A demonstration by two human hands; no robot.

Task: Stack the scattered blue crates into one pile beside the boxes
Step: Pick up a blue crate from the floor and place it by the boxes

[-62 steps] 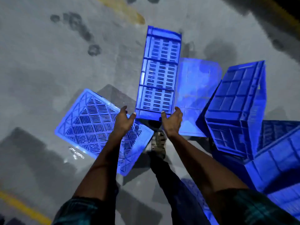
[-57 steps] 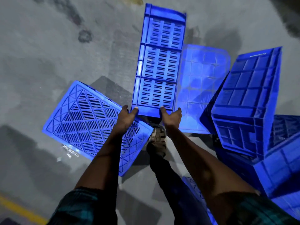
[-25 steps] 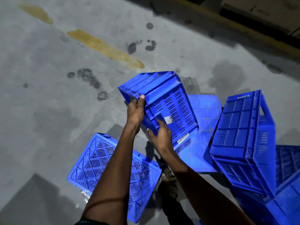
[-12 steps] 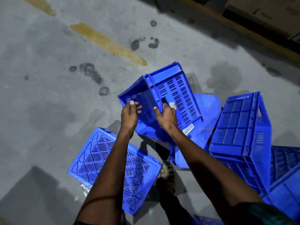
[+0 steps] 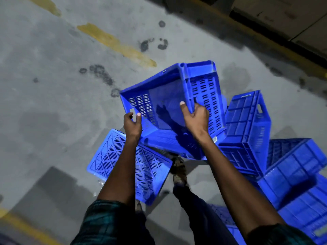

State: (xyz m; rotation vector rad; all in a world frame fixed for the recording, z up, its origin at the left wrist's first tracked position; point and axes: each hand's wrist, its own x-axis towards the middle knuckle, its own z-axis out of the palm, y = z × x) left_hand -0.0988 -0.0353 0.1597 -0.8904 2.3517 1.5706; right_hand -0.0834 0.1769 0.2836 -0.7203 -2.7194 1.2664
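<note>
The floor (image 5: 53, 106) is grey concrete with dark stains and worn yellow paint marks (image 5: 116, 45). A yellow line (image 5: 276, 43) is running along the far edge, and behind it pale boxes (image 5: 286, 16) are standing in the dark upper right corner.

The person is holding one blue crate (image 5: 173, 103) in the air above the floor, tilted, with its open side turning toward the camera. The right hand (image 5: 194, 119) is gripping the crate's right rim, thumb inside and fingers curled on the slotted outer wall. The left hand (image 5: 132, 124) is at the near left corner of the rim; its fingers are curled there, thumb and forefinger pinching the edge.

Below the arms a flat crate (image 5: 109, 161) is lying bottom-up on the floor. At the right another crate (image 5: 247, 131) is leaning on its side, and more crates (image 5: 297, 177) are lying beside it. A foot (image 5: 179, 172) is standing between them.

Compared with half a second ago, the crate is now turned further, so the inside is showing fully. The right hand has moved from the near wall to the right rim, and the left hand is sitting lower on the left corner.
</note>
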